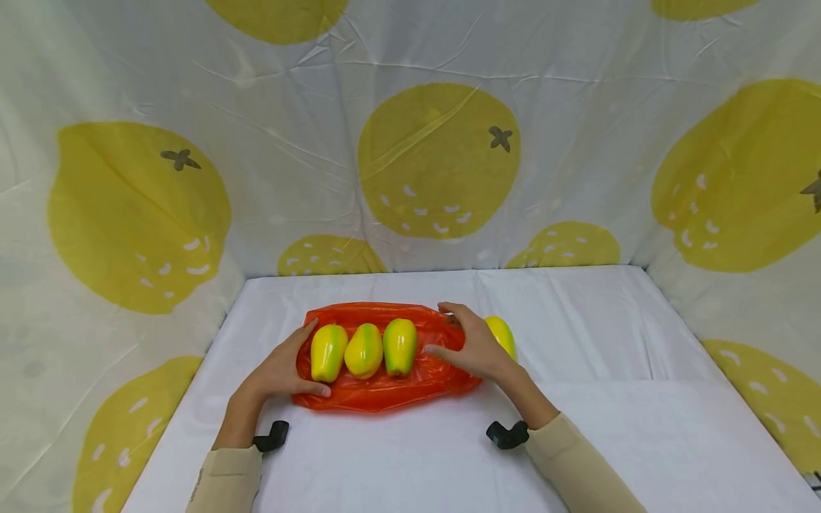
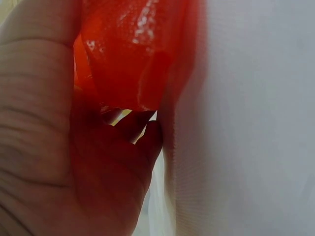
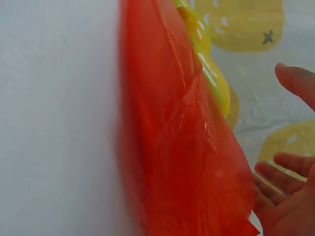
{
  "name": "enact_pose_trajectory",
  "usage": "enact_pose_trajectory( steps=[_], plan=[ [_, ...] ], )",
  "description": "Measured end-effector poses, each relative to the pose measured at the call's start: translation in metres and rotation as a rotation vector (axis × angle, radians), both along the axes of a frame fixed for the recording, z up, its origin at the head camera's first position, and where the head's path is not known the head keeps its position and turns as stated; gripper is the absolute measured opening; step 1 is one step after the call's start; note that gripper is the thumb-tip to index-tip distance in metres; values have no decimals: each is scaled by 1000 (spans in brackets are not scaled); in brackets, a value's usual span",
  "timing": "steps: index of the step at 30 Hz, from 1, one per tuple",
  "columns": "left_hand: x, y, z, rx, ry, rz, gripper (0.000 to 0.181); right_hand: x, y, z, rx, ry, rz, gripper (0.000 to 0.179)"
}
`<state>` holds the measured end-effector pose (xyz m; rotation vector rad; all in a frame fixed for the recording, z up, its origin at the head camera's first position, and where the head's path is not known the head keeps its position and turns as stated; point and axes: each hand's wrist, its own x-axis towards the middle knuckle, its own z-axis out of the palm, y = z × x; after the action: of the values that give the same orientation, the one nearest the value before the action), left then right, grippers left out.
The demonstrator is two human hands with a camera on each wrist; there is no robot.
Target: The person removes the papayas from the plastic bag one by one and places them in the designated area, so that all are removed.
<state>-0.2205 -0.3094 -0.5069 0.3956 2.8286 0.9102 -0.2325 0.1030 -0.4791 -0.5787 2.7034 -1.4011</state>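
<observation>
A red plastic bag [image 1: 385, 392] lies spread on the white table, its edges rumpled up. Three glossy yellow-green fruits, shaped like papayas, sit on it in a row: left fruit [image 1: 328, 353], middle fruit [image 1: 363, 351] and right fruit [image 1: 400, 347]. Against the bag's left end my left hand [image 1: 280, 367] is spread, thumb at the front edge, fingers along the side. Over the bag's right end is my right hand [image 1: 477, 345], thumb and fingers apart, nothing between them. In the right wrist view the red bag [image 3: 182, 147] stands up beside that hand's loosely extended fingers [image 3: 285, 182].
Another yellow-green fruit [image 1: 502, 335] lies on the table just right of the bag, partly hidden behind my right hand. White cloth [image 1: 442, 157] printed with large yellow lemons hangs at the back and both sides. Black camera mounts [image 1: 507, 434] sit at both wrists.
</observation>
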Motion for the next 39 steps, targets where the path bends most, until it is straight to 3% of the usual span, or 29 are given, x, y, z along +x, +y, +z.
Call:
enact_pose_trajectory(
  steps=[12, 23, 39],
  plan=[
    [-1, 0, -1, 12, -10, 0, 140, 2, -18, -3, 47, 7, 2, 90],
    [1, 1, 0, 14, -14, 6, 140, 3, -28, -8, 31, 26, 77, 92],
    [2, 0, 0, 23, -16, 18, 138, 2, -46, -16, 48, -67, 66, 104]
  ],
)
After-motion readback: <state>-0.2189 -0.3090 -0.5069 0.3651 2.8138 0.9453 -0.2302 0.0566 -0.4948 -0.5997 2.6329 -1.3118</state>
